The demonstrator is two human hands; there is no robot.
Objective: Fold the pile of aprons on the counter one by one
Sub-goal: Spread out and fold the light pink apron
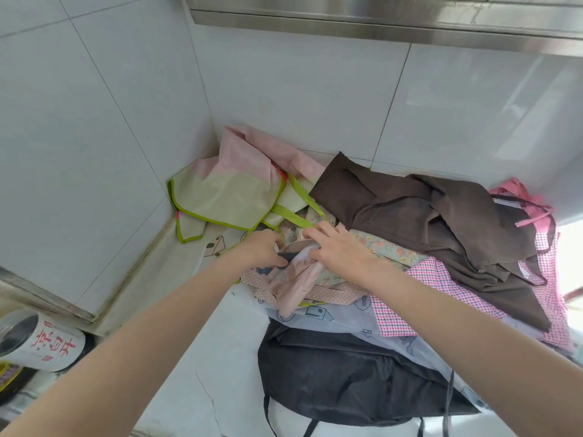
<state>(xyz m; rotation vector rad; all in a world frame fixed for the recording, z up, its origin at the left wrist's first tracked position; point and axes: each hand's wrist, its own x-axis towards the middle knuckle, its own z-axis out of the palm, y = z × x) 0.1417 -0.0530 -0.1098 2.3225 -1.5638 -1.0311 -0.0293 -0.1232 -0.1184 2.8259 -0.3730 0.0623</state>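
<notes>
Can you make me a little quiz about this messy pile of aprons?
1. True or false: the brown apron is folded neatly.
2. Which apron lies nearest the camera? A) the black apron B) the green-trimmed apron C) the pink checked apron
3. What are the left hand and right hand both gripping?

Key:
1. False, it lies crumpled against the wall.
2. A
3. A bunched pale pink cloth in the middle of the pile.
</notes>
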